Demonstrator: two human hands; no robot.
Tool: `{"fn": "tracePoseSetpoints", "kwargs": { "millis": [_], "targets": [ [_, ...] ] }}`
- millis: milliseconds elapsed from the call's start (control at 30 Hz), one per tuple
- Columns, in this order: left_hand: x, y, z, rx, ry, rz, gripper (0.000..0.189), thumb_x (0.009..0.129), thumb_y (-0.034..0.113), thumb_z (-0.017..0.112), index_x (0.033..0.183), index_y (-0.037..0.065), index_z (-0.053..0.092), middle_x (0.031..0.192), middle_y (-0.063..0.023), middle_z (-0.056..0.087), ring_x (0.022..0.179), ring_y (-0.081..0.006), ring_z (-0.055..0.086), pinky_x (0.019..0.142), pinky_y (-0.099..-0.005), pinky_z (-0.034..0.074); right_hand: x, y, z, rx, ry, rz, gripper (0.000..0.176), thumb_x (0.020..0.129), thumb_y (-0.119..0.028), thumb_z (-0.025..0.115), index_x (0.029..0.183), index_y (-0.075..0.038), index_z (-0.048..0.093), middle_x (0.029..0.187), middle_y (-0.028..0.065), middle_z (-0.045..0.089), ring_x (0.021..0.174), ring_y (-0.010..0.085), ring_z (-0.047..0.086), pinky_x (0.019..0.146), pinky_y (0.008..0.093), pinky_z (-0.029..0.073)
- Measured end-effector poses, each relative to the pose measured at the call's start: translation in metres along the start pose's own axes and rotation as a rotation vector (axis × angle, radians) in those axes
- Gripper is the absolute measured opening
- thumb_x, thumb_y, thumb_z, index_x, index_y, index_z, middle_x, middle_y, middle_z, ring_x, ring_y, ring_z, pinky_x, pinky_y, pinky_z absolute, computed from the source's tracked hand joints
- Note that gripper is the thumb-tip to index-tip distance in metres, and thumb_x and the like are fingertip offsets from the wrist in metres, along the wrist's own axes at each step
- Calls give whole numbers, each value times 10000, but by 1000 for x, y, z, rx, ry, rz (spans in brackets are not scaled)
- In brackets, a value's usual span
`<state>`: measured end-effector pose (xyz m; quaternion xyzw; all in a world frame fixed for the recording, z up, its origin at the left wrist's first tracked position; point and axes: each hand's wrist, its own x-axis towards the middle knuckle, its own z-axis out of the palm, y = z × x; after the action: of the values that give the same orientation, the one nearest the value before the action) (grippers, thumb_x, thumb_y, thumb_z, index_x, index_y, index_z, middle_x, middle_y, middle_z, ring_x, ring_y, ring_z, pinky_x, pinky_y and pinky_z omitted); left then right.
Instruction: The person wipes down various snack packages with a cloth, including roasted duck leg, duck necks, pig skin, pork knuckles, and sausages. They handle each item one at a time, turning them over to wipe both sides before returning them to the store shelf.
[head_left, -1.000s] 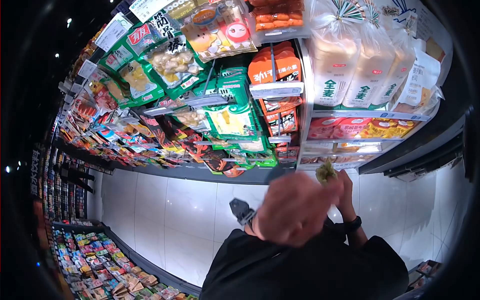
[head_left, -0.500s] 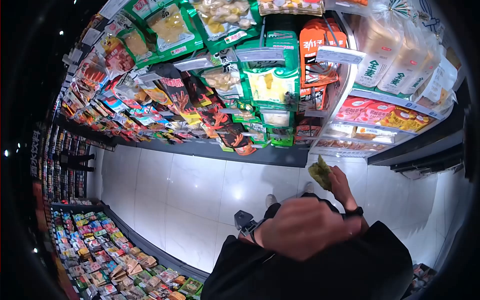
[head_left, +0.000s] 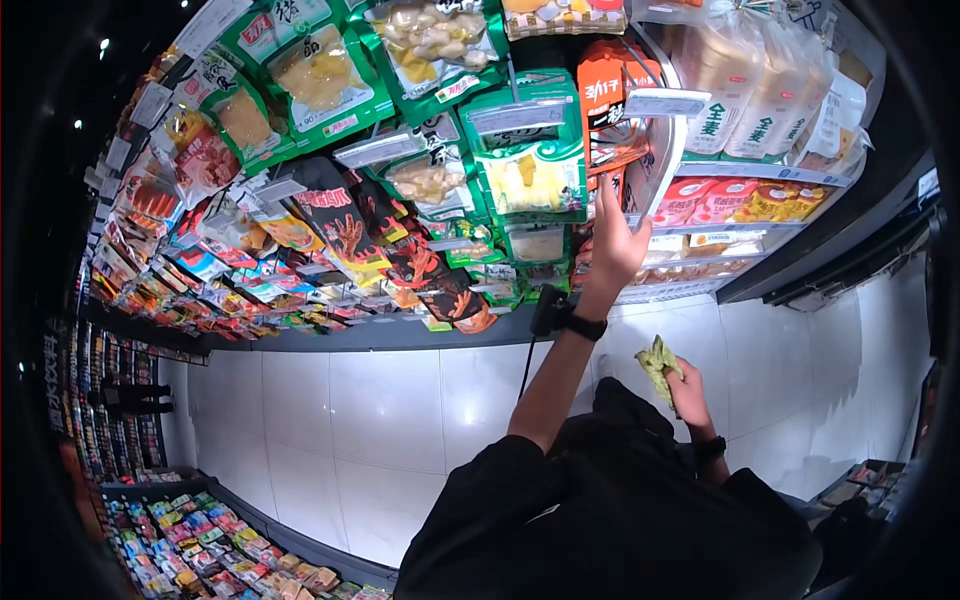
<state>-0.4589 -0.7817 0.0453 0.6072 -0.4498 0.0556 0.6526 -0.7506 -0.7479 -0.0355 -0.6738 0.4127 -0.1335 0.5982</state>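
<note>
My left hand [head_left: 617, 245] is raised to the hanging shelf, fingers stretched upward and thumb apart, with nothing visible in it. Its fingertips are at the lower part of the orange snack packets [head_left: 612, 105]; whether they touch is hard to tell. A black strap with a small dark device sits on that wrist. Lower down, my right hand [head_left: 690, 392] is closed around a crumpled yellow-green cloth [head_left: 657, 365], which sticks out past the thumb. Green snack bags [head_left: 530, 165] hang just left of the orange packets.
Bagged bread loaves [head_left: 765, 95] stand on the right-hand shelf, above pink packets [head_left: 705, 200] and yellow ones. A white price tag holder [head_left: 668, 102] juts out by the orange packets. Behind on the left is a low display of packets [head_left: 220, 550]. White tile floor [head_left: 370, 410] lies between.
My left hand has risen from in front of my body to the orange packets. The right hand still holds the cloth, slightly lower in view. The view has shifted a little.
</note>
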Motion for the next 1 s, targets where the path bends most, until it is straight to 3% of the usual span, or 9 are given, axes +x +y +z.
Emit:
{"fn": "tracePoseSetpoints", "kwargs": {
  "millis": [33,100,267,333,567,633,767,900,1000],
  "targets": [
    [16,1,10,-7,0,4,822,875,99,736,1501,-145,262,1501,-363,390,1405,-467,426,1172,-472,375,2,-4,-7,23,8,38,277,950,-70,539,1171,43,663,955,106,691,867,144,607,799,305,500],
    [40,1,33,157,22,-340,971,849,138,765,1528,-162,140,1575,-397,200,1462,-504,285,1216,-494,289,12,0,-21,7,27,10,274,951,-70,540,1165,47,664,965,101,692,868,140,604,799,302,498],
    [73,-25,69,418,266,-281,987,818,136,773,1509,-197,151,1552,-406,235,1469,-502,269,1227,-490,269,42,11,-58,-7,1,-65,272,955,-71,541,1166,55,657,986,94,689,876,135,605,802,301,498],
    [80,-29,73,475,332,-336,1034,803,186,811,1516,-187,161,1513,-390,323,1398,-490,390,1190,-486,329,54,16,-72,26,-35,-64,272,961,-68,535,1173,58,649,984,92,683,878,136,608,794,309,502],
    [76,-49,92,584,499,-254,617,794,193,835,1237,-25,465,1128,-229,534,1050,-422,550,884,-493,458,101,29,-117,-105,-213,-55,287,972,-93,545,1198,48,651,1013,95,703,903,141,634,792,308,515],
    [78,-60,93,479,553,-151,445,801,210,844,990,-2,502,919,-190,564,798,-395,556,716,-482,451,108,31,-117,-57,-205,1,337,984,-167,539,1249,11,648,794,22,638,607,90,569,528,265,458],
    [87,-53,83,343,378,-409,333,856,197,810,804,-14,557,609,-142,566,574,-389,558,606,-422,480,117,27,-124,-135,-236,27,347,987,-178,541,1269,-2,640,790,27,645,569,86,567,487,253,440],
    [84,-39,72,244,334,-338,176,890,132,738,955,-13,661,878,-223,693,833,-439,682,707,-424,522,127,40,-128,-114,-249,-8,342,989,-180,542,1262,-3,647,796,35,656,560,97,574,478,270,446],
    [70,-12,61,230,344,-276,138,901,100,711,968,-14,671,873,-209,696,814,-420,688,722,-413,527,132,43,-130,-132,-259,-51,341,989,-182,543,1254,3,651,803,43,662,561,103,582,482,275,452]
  ]
}}
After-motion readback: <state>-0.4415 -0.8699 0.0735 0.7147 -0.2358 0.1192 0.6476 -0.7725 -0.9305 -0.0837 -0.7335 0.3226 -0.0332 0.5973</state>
